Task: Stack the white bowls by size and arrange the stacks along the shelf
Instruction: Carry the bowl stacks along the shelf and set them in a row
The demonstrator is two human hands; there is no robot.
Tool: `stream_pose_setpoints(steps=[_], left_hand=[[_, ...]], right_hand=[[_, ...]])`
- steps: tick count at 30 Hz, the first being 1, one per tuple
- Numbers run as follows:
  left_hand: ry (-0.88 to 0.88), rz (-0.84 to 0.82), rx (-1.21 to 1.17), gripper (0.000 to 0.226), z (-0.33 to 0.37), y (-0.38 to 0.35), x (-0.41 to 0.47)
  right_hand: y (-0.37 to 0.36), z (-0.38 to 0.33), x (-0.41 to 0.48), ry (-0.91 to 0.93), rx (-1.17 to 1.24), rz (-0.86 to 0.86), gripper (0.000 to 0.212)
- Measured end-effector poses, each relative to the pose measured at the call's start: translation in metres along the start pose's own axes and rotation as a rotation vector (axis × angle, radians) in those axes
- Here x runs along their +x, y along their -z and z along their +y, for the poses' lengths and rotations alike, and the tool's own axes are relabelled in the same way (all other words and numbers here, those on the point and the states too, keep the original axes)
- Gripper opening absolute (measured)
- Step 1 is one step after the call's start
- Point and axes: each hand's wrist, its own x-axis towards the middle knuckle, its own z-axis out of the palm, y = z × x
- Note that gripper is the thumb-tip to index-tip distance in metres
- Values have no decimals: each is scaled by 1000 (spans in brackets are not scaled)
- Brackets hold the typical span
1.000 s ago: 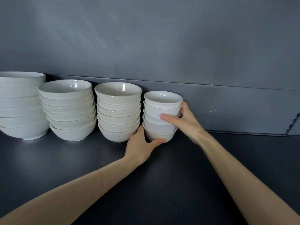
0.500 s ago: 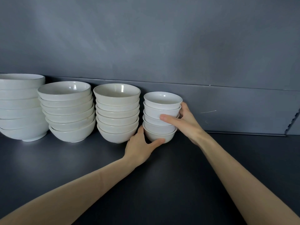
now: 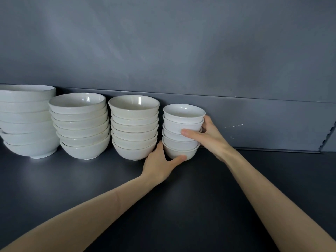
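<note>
Farthest left, the largest bowl stack (image 3: 27, 122) runs partly out of view, its wide white rims nested one in another. Just beside it stands the second bowl stack (image 3: 80, 126), a size smaller, and next to that the third bowl stack (image 3: 134, 128), narrower again and slightly cream in tone. All three stand upright on the dark grey shelf (image 3: 200, 206), close to its back.

My left hand (image 3: 160, 164) reaches in between the third stack and the smallest bowl stack (image 3: 181, 131). The thumb is hooked round the front of the lowest small bowl and the fingers go behind it, out of sight, so this hand grips the base of the stack. The smallest stack is five little white bowls, upright, at the right end of the row, with its foot down at the shelf surface. I cannot tell whether its weight is fully on the shelf.

My right hand (image 3: 209, 137) clasps the same stack from the right, thumb laid across the front of the middle bowl and fingers curled round the far side.

Behind everything is a matte grey back wall (image 3: 181, 51) with a lower back panel (image 3: 263, 122) bearing a thin pale scratch (image 3: 233, 126). A notched bracket (image 3: 329, 135) shows at the far right edge.
</note>
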Motion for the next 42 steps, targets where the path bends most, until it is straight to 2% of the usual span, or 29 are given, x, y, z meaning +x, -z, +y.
stream_pose_setpoints(steps=[5, 9, 12, 15, 19, 28, 34, 42], left_hand=[[37, -67, 59, 79, 8, 6, -3], [48, -94, 222, 56, 15, 14, -12], [2, -94, 328, 38, 19, 23, -20], [-93, -150, 423, 27, 28, 30, -28], [-191, -259, 500, 38, 58, 28, -35], [-605, -162, 623, 53, 165, -15, -46], [-775, -119, 685, 55, 227, -72, -70], [-930, -102, 660, 54, 311, -183, -126]], right_hand=[[4, -5, -5, -16, -35, -1, 78], [11, -9, -16, -18, -84, 14, 73], [21, -11, -30, -80, -237, 49, 71], [36, -15, -47, -90, -423, 94, 54], [64, -27, -74, -108, -685, 114, 46], [157, -62, -148, -169, -987, 324, 50], [227, -73, -214, -198, -1064, 503, 51], [339, -76, -320, -264, -1140, 580, 55]])
